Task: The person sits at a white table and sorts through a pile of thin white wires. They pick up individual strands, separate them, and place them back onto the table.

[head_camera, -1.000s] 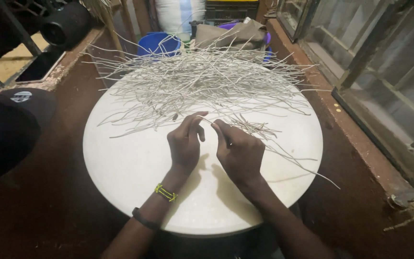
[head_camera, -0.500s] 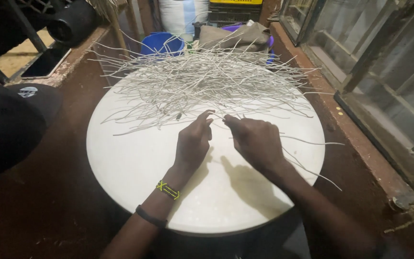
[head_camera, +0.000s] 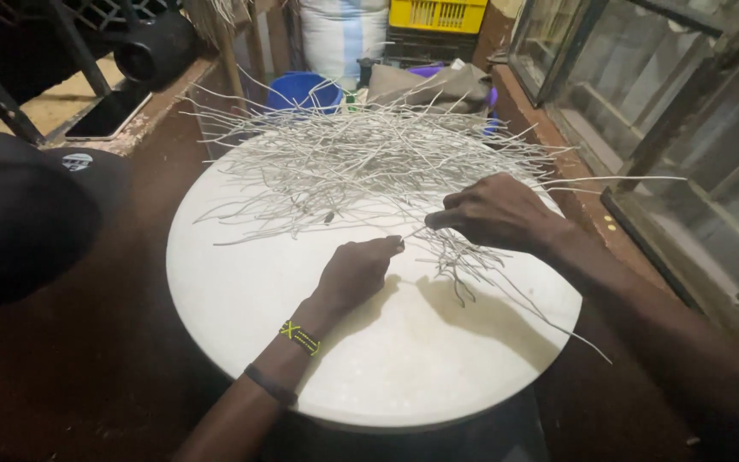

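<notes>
Pinch grip, right hand (head_camera: 493, 212), thin pale strand (head_camera: 415, 231)

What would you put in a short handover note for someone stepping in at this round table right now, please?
Left hand: fingers curled, fingertips pinching one pale strand low over the round white table.
Right hand: closed on the same strand's other end, raised above the table.
Pile of thin pale strands: tangled across the far half of the table; a few loose ones trail off under the right hand.
Done: one strand gripped between both hands.
Left: the rest of the pile lies unsorted.
</notes>
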